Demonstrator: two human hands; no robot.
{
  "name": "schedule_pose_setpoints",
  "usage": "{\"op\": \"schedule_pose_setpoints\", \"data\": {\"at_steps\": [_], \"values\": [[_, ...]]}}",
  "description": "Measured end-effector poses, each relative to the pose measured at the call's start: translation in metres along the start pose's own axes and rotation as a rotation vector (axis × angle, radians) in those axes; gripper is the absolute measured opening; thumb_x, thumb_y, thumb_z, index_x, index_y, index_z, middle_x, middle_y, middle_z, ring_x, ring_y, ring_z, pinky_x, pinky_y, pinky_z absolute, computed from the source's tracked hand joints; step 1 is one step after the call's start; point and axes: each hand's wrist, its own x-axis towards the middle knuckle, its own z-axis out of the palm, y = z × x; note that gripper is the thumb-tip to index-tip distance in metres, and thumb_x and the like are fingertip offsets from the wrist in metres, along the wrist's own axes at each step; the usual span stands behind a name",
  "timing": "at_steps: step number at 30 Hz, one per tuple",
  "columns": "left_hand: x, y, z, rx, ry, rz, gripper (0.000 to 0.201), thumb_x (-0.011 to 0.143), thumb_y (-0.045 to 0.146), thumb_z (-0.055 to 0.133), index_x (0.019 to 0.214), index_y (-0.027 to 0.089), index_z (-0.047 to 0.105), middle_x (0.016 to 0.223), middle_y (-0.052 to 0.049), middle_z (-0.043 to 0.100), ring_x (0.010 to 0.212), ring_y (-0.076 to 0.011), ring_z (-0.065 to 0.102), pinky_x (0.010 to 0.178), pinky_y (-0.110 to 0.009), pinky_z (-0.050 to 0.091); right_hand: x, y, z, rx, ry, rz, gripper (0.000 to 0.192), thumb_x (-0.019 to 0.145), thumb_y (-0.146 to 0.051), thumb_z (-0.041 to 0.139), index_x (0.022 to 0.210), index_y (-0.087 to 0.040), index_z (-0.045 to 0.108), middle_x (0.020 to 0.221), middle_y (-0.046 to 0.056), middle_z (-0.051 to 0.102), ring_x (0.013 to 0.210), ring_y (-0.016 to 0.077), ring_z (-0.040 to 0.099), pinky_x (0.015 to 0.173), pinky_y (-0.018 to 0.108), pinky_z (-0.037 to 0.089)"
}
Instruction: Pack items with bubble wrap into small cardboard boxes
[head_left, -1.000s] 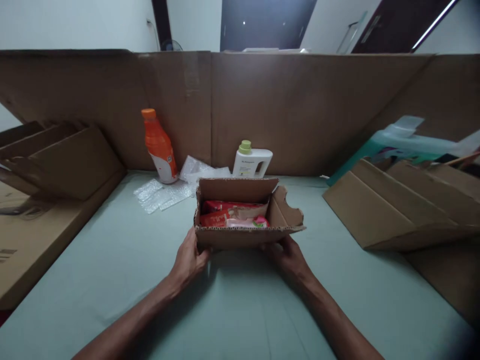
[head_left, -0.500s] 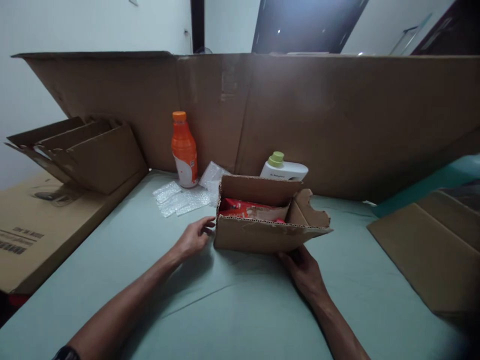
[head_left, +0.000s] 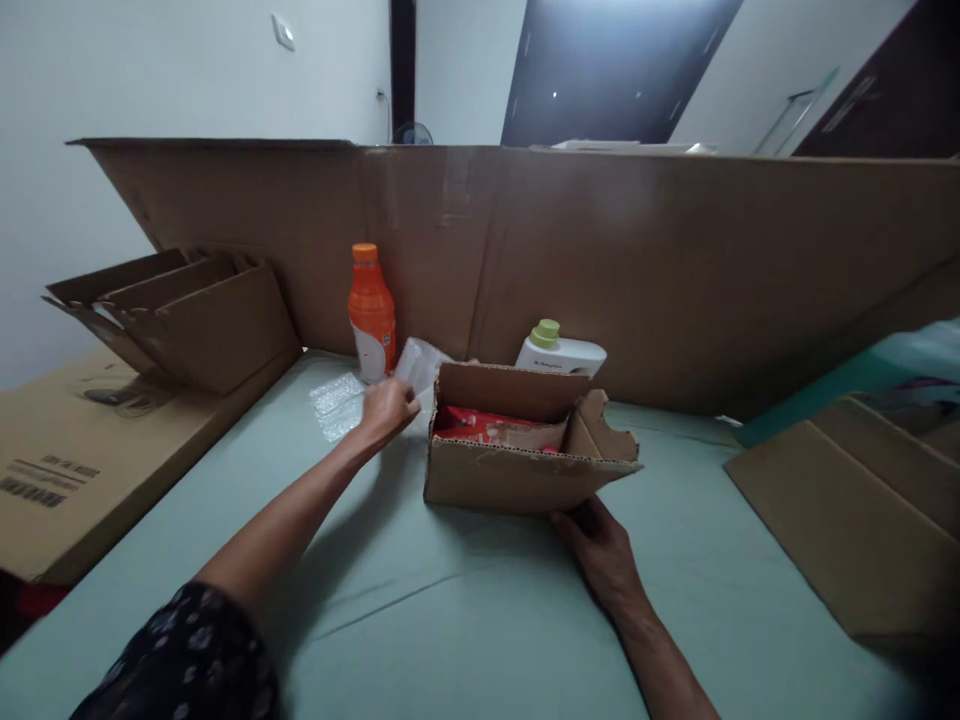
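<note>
An open cardboard box (head_left: 525,485) stands tilted on the table, with a red packet (head_left: 487,427) inside. My right hand (head_left: 596,545) is closed on its lower near edge, some fingertips hidden beneath it. To the left of the box, my left hand (head_left: 386,408) is closed in a pinch at a sheet of bubble wrap (head_left: 421,362); the fingertips are partly hidden. Another bubble wrap piece (head_left: 336,403) lies flat beside that hand. Just behind it stands an orange bottle (head_left: 372,315) with an orange cap.
A white bottle with a green cap (head_left: 562,352) is behind the box. A tall cardboard panel (head_left: 637,260) closes off the back of the table (head_left: 480,640). Folded cardboard boxes (head_left: 217,330) rest at left on a large carton (head_left: 52,520); another cardboard box (head_left: 847,530) sits at right.
My left hand has left the box's left side and moved up and left to the bubble wrap, its fingers now closed. My right hand stays at the box's lower edge.
</note>
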Motion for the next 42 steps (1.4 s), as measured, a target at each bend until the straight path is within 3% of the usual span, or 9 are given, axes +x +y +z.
{"op": "schedule_pose_setpoints", "data": {"at_steps": [6,13,17,21,23,27,31,38,42], "values": [[-0.154,-0.038,-0.051,-0.368,-0.109,-0.184,0.024,0.072,0.041,0.051,0.060,0.021,0.043,0.065,0.001,0.045,0.061,-0.0136,0.045,0.058,-0.025,0.039,0.004,-0.002,0.004,0.004,0.011,-0.050,0.052,0.070,-0.050,0.075,0.110,-0.017,0.067,0.103,0.010,0.076,0.095,0.0285,0.069,0.090,0.047,0.056],[-0.281,-0.031,-0.040,-0.802,-0.173,-0.355,0.019,0.061,0.032,0.053,0.053,0.020,0.041,0.059,0.003,0.038,0.057,-0.0107,0.035,0.054,-0.022,0.031,-0.019,-0.011,0.015,-0.099,0.145,-0.067,0.056,0.073,-0.051,0.066,0.115,-0.015,0.065,0.116,0.017,0.071,0.107,0.0323,0.066,0.101,0.055,0.049],[-0.299,-0.012,-0.031,-0.901,-0.239,-0.409,0.024,0.065,0.034,0.063,0.057,0.019,0.047,0.063,0.003,0.042,0.060,-0.0111,0.039,0.058,-0.023,0.035,-0.097,-0.037,0.018,-0.159,0.119,-0.137,0.046,0.085,-0.046,0.061,0.121,-0.018,0.065,0.137,0.018,0.061,0.125,0.0318,0.058,0.106,0.054,0.046],[-0.311,0.013,-0.003,-1.010,-0.342,-0.487,0.037,0.071,0.051,0.069,0.067,0.019,0.049,0.066,0.002,0.050,0.063,-0.0136,0.049,0.065,-0.027,0.043,-0.181,-0.075,0.022,-0.122,-0.415,-0.230,0.061,0.084,-0.043,0.071,0.140,-0.025,0.056,0.151,0.015,0.051,0.134,0.0317,0.053,0.106,0.049,0.050],[-0.317,0.023,0.011,-0.986,-0.441,-0.441,0.041,0.075,0.056,0.068,0.070,0.018,0.052,0.067,0.001,0.053,0.065,-0.0148,0.051,0.066,-0.028,0.043,-0.201,-0.088,0.028,-0.085,-0.510,-0.212,0.066,0.084,-0.043,0.073,0.145,-0.026,0.053,0.151,0.014,0.051,0.137,0.0319,0.051,0.110,0.048,0.047],[-0.322,0.028,0.021,-0.789,-0.442,-0.282,0.038,0.080,0.051,0.062,0.066,0.017,0.055,0.067,-0.001,0.053,0.069,-0.0154,0.048,0.068,-0.028,0.037,-0.203,-0.091,0.042,-0.024,-0.403,-0.093,0.031,0.096,-0.034,0.057,0.123,-0.025,0.069,0.121,0.010,0.071,0.114,0.0250,0.066,0.103,0.042,0.051],[-0.326,0.018,0.016,-0.636,-0.294,-0.183,0.031,0.080,0.043,0.062,0.064,0.018,0.051,0.070,0.000,0.049,0.070,-0.0153,0.046,0.067,-0.028,0.037,-0.203,-0.087,0.059,0.025,-0.429,-0.196,0.032,0.087,-0.026,0.067,0.118,-0.025,0.072,0.121,0.009,0.069,0.113,0.0238,0.066,0.093,0.034,0.056],[-0.349,0.011,0.014,-0.588,-0.181,-0.139,0.050,0.076,0.029,0.072,0.121,0.018,0.050,0.113,-0.008,0.064,0.104,-0.0217,0.061,0.093,-0.036,0.049,-0.217,-0.098,0.076,0.142,-0.271,-0.155,0.018,0.095,-0.023,0.059,0.092,-0.024,0.077,0.095,0.005,0.070,0.092,0.0182,0.067,0.083,0.028,0.055],[-0.352,0.010,0.009,-0.611,-0.261,-0.052,0.056,0.083,0.023,0.066,0.135,0.020,0.046,0.125,-0.010,0.066,0.114,-0.0217,0.064,0.100,-0.038,0.051,-0.225,-0.106,0.063,0.147,-0.342,-0.171,0.022,0.088,-0.027,0.068,0.109,-0.025,0.073,0.107,0.006,0.067,0.092,0.0180,0.065,0.082,0.028,0.055]]}}
